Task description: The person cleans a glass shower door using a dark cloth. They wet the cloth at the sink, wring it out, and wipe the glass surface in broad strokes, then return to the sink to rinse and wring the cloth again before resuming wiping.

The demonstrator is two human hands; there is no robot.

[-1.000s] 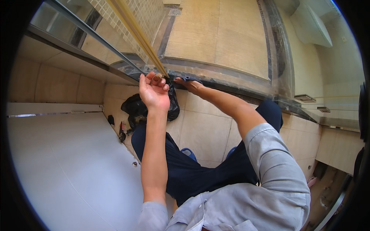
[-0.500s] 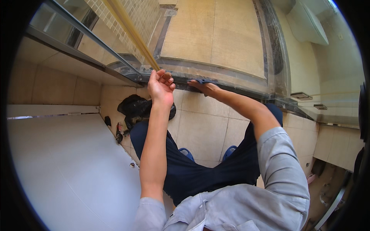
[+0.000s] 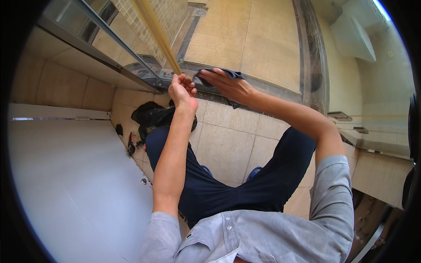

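My left hand (image 3: 183, 90) is at the foot of the yellow-edged glass panel (image 3: 160, 37), palm turned up. Its fingers curl around a small brownish piece; I cannot make out what that is or whether it is attached to the panel. Just to the right, my right hand (image 3: 230, 87) holds a dark cloth (image 3: 234, 73) under long, nearly straight fingers, above the dark stone threshold (image 3: 274, 85). The cloth sticks out past the fingers on the far side and at the fingertips. My two hands are close together, with a narrow gap between them.
A black plastic bag (image 3: 151, 115) lies on the tiled floor (image 3: 226, 147) by my left knee. A white door (image 3: 74, 184) stands at the left. Beyond the threshold is a ribbed tan floor (image 3: 219, 37) with a drain (image 3: 200, 12); a clear glass panel with metal fittings (image 3: 340, 116) is at the right.
My right hand and the cloth have moved up and slightly left, closer to my left hand, and the hand's back now shows. My left hand has stayed nearly in place.
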